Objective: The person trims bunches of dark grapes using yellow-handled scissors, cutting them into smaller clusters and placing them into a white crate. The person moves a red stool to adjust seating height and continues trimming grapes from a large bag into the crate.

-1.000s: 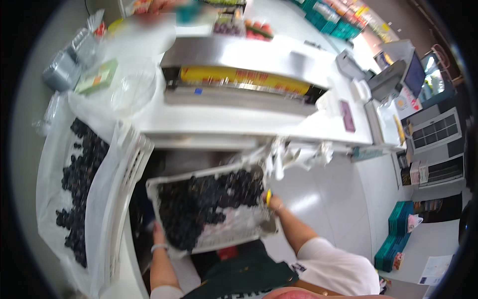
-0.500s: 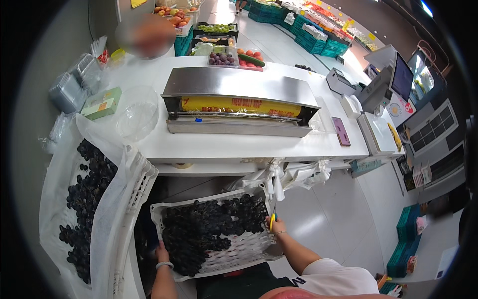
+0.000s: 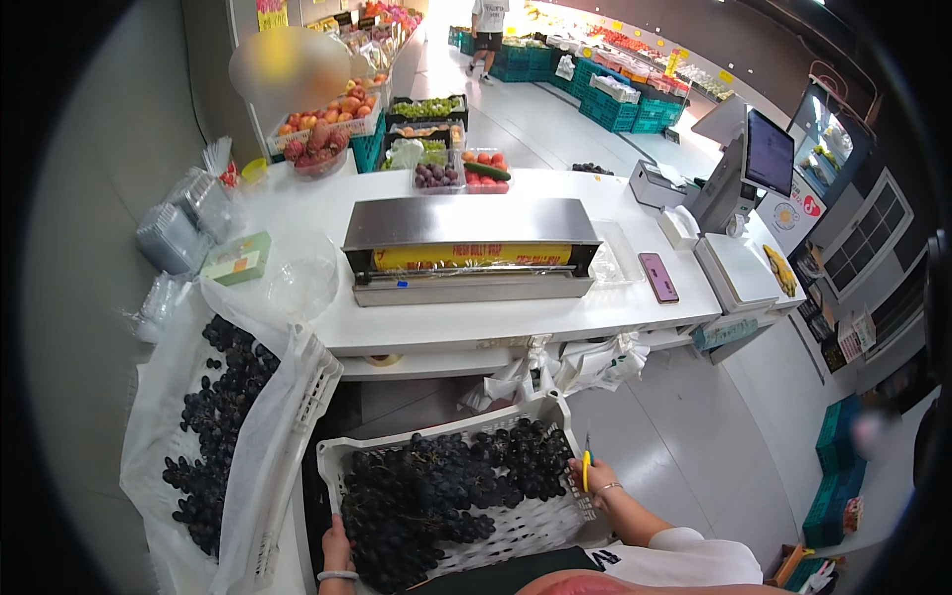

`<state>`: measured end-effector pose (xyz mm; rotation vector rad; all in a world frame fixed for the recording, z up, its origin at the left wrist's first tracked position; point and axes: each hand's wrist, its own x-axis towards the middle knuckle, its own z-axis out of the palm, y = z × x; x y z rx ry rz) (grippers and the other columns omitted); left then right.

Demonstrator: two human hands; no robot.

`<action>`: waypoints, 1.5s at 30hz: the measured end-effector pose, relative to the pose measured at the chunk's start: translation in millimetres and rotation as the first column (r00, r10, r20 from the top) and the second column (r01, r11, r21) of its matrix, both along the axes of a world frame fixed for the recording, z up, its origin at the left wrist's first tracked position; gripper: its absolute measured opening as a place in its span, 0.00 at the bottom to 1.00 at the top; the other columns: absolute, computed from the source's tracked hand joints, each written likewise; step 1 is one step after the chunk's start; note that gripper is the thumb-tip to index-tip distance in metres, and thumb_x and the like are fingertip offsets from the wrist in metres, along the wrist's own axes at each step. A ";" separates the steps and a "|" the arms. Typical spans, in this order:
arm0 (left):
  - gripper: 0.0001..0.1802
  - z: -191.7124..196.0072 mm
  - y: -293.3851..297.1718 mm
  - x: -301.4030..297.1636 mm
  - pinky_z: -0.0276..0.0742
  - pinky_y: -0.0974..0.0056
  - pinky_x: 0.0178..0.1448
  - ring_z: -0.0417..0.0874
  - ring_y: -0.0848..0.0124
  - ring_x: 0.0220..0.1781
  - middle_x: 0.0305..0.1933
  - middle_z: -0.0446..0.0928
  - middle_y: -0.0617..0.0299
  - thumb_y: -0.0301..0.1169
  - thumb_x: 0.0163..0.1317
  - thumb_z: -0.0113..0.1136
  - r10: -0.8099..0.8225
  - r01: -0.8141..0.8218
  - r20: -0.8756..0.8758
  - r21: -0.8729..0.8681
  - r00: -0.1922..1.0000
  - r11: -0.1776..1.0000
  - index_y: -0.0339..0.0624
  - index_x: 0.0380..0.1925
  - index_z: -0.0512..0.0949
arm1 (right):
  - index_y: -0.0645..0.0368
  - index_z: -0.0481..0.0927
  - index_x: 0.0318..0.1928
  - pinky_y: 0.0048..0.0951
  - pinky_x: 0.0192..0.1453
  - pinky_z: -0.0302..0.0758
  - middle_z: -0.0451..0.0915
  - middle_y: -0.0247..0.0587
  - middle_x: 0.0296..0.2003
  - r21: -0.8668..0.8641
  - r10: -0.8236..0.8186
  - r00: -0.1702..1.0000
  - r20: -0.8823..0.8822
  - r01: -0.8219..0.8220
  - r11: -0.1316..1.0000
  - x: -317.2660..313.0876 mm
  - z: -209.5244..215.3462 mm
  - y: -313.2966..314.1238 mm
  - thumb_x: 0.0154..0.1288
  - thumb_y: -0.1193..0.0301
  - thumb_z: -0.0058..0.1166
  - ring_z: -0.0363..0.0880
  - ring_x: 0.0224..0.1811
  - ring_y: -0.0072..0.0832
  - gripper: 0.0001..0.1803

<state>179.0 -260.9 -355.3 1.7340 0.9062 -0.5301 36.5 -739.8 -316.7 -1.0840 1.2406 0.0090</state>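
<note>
- Two ends of a white plastic crate (image 3: pixel 543 518) are held: my left hand (image 3: pixel 337 547) curls round one; my right hand (image 3: pixel 599 478), closed on yellow-handled scissors (image 3: pixel 586 472), meets the other.
- Between my hands, black grapes (image 3: pixel 416 491) cover much of that crate's floor.
- Left of my left hand, more black grapes (image 3: pixel 213 416) fill a lined crate (image 3: pixel 305 402).
- Beyond both, a cling-film dispenser (image 3: pixel 471 223) tops a white counter (image 3: pixel 446 325).

Two white grape crates (image 3: pixel 531 528) (image 3: pixel 317 369), one pair of scissors (image 3: pixel 586 472), one phone (image 3: pixel 658 278)

Bright; glare on floor (image 3: pixel 659 421); edges bowed, dark; upper-left patch blurred.
</note>
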 end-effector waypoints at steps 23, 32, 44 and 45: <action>0.23 175.4 -145.4 -57.0 0.67 0.68 0.34 0.72 0.76 0.30 0.28 0.75 0.66 0.48 0.66 0.43 -0.105 0.256 0.388 -0.361 0.916 0.897 0.40 0.32 0.77 | 0.55 0.69 0.31 0.20 0.23 0.68 0.72 0.31 0.23 -0.195 0.144 0.960 0.242 -0.097 0.976 -64.3 188.7 -144.1 0.58 0.64 0.58 0.69 0.21 0.19 0.13; 0.17 192.2 -121.8 -75.2 0.66 0.70 0.31 0.67 0.78 0.27 0.26 0.68 0.68 0.44 0.64 0.50 -0.026 0.207 0.488 -0.320 0.872 0.925 0.42 0.27 0.69 | 0.56 0.67 0.31 0.22 0.26 0.68 0.71 0.32 0.22 -0.201 0.188 0.933 0.306 -0.130 0.971 -50.2 194.8 -124.8 0.57 0.65 0.58 0.70 0.22 0.21 0.13; 0.15 197.8 -10.6 -95.5 0.68 0.70 0.32 0.71 0.76 0.29 0.30 0.71 0.65 0.40 0.63 0.51 -0.291 0.485 0.687 -0.102 0.666 0.868 0.38 0.35 0.68 | 0.54 0.66 0.32 0.21 0.25 0.68 0.72 0.31 0.23 -0.190 0.084 0.936 0.342 -0.019 0.982 -117.6 190.2 -1.5 0.58 0.66 0.57 0.70 0.21 0.20 0.12; 0.16 199.5 -0.3 -97.6 0.69 0.70 0.32 0.71 0.76 0.29 0.30 0.71 0.64 0.41 0.63 0.51 -0.320 0.503 0.681 -0.083 0.659 0.860 0.37 0.35 0.67 | 0.54 0.67 0.33 0.21 0.23 0.68 0.72 0.31 0.23 -0.194 0.070 0.938 0.341 -0.003 0.981 -126.7 189.1 9.2 0.59 0.66 0.56 0.70 0.21 0.19 0.11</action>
